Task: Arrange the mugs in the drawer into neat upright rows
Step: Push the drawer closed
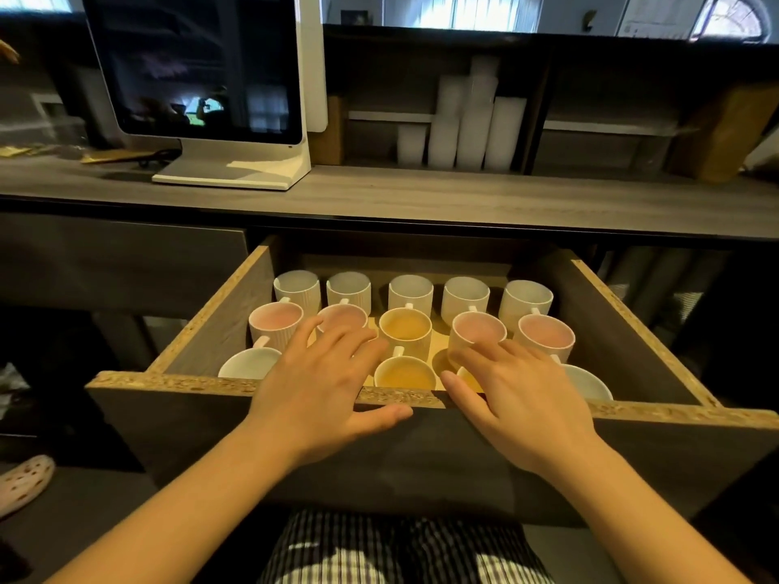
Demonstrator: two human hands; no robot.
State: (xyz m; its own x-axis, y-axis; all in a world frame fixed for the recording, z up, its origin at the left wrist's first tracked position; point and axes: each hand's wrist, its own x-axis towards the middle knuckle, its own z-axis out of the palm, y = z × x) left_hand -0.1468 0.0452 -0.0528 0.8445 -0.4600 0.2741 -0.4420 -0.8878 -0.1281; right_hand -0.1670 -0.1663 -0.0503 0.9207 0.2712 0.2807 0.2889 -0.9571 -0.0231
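The drawer (269, 385) is pulled out from under a grey wood-grain counter (463, 200), its raw chipboard edges rough and speckled against dark laminate faces. Inside, the mugs stand upright, mouths up, in three rows running left to right across the drawer. The back row (411, 290) holds five white cylindrical mugs with fine vertical ribbing; their small handles point toward the person. The middle row has four mugs with pink interiors and one yellow-lined mug (405, 330) in the centre, also ribbed outside. In the front row, partly hidden by the drawer front and the hands, a white mug (248, 363) sits at the left, another yellow-lined one (404, 373) in the middle and a smooth white one (588, 383) at the right. The left hand (320, 389) is open with fingers spread flat over the left-centre mugs, gripping nothing, thumb over the drawer front. The right hand (518, 398) is likewise open and splayed, its fingertips (484, 349) at a pink-lined mug (478, 330).
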